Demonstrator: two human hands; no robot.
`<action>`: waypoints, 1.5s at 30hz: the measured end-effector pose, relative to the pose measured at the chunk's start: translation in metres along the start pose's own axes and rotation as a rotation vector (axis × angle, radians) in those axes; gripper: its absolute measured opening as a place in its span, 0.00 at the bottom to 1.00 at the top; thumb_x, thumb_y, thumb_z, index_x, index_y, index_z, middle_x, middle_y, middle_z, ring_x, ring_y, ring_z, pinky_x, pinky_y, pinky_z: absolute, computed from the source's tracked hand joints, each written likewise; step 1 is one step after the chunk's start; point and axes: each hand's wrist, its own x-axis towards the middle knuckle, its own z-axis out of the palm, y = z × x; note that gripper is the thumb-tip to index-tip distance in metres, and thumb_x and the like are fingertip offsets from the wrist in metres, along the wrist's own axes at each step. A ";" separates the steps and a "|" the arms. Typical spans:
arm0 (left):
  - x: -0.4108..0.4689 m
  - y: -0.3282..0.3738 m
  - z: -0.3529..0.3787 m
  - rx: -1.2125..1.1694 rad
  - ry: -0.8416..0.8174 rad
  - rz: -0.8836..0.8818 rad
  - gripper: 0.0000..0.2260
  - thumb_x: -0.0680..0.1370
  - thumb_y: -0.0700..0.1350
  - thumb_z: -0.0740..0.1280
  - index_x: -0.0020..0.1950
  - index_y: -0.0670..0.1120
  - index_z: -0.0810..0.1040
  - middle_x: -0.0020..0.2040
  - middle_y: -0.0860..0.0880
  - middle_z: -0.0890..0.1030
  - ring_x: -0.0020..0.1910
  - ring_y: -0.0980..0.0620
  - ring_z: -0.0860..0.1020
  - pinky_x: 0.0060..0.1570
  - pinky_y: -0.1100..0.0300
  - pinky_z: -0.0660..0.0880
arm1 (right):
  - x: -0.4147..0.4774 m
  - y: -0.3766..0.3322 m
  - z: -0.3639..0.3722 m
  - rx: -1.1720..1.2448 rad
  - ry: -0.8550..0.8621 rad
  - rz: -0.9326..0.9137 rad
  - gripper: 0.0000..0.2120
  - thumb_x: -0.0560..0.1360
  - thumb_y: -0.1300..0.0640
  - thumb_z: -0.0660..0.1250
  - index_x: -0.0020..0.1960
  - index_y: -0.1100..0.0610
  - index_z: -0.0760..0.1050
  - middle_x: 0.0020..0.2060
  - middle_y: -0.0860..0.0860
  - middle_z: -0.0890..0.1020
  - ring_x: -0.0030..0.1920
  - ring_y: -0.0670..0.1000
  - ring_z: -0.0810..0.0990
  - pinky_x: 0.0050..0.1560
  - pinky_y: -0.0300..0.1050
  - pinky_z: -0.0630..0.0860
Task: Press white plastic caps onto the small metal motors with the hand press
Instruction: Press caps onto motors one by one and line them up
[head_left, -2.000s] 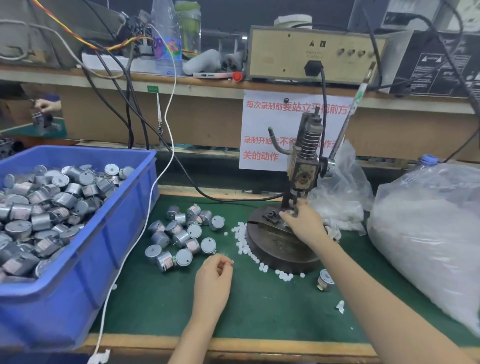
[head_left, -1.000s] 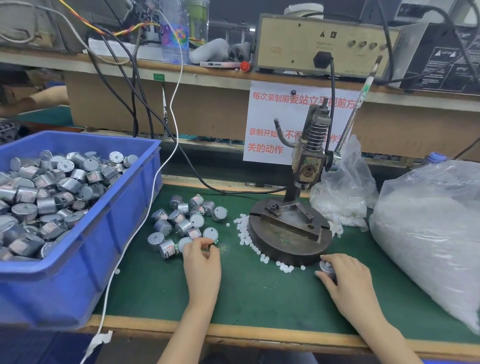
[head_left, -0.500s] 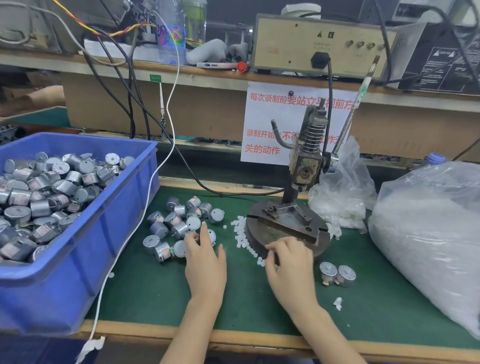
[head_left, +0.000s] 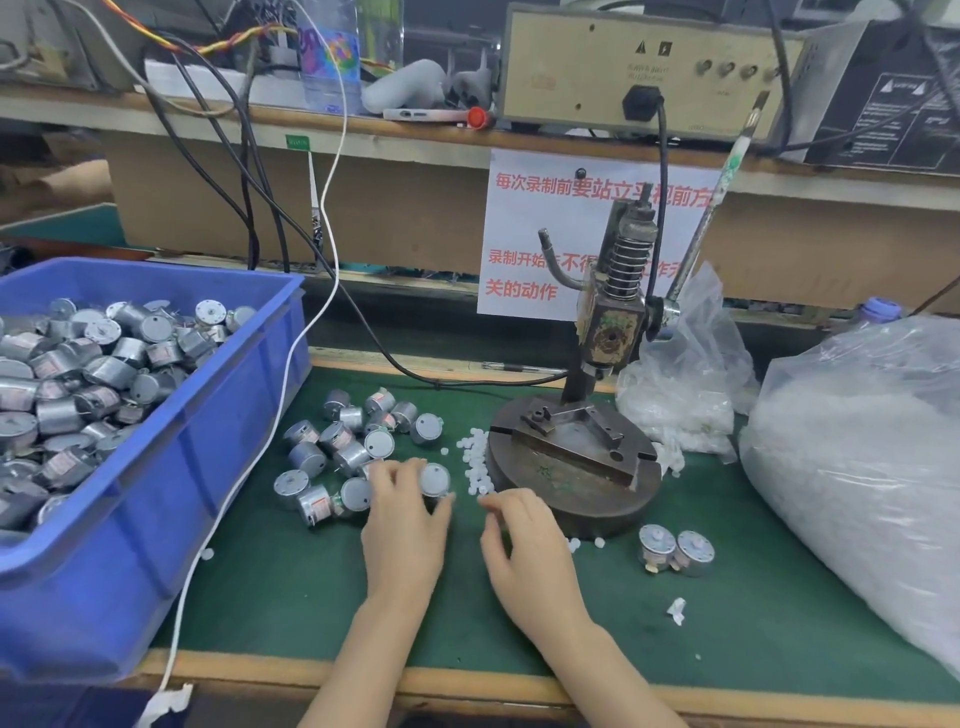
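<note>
At the green bench (head_left: 291, 597), a worker's left hand (head_left: 405, 530) curled its fingers around a motor (head_left: 435, 479) at the near edge of the loose pile. The right hand (head_left: 524, 545) lay just beside it, fingertips among the white caps (head_left: 475, 462) strewn against the hand press (head_left: 576, 467). Whether it pinched a cap could not be told.

Our left hand (head_left: 405, 525) grips motor (head_left: 434, 478) at motor pile (head_left: 343, 447) edge; our right hand (head_left: 524, 545), curled, touches white caps (head_left: 475, 460) beside hand press (head_left: 571, 467).
</note>
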 end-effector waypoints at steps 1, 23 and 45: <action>-0.005 0.001 0.000 -0.013 -0.046 0.091 0.17 0.72 0.47 0.70 0.59 0.48 0.72 0.55 0.52 0.66 0.45 0.48 0.76 0.37 0.57 0.68 | 0.001 0.001 0.000 0.038 0.006 0.029 0.11 0.73 0.62 0.64 0.55 0.60 0.77 0.47 0.50 0.78 0.47 0.48 0.76 0.50 0.38 0.70; -0.020 0.006 0.014 0.204 -0.344 0.540 0.16 0.78 0.54 0.60 0.64 0.53 0.71 0.57 0.56 0.69 0.56 0.57 0.69 0.43 0.63 0.67 | 0.002 0.026 -0.022 0.429 0.439 0.538 0.16 0.76 0.51 0.64 0.64 0.50 0.72 0.50 0.50 0.77 0.39 0.39 0.74 0.41 0.27 0.70; -0.020 0.006 0.016 0.243 -0.277 0.562 0.11 0.81 0.52 0.56 0.53 0.49 0.74 0.53 0.54 0.71 0.56 0.56 0.69 0.41 0.65 0.64 | -0.001 0.023 -0.016 0.255 0.228 0.341 0.17 0.80 0.57 0.57 0.68 0.57 0.70 0.46 0.42 0.75 0.50 0.29 0.70 0.49 0.20 0.62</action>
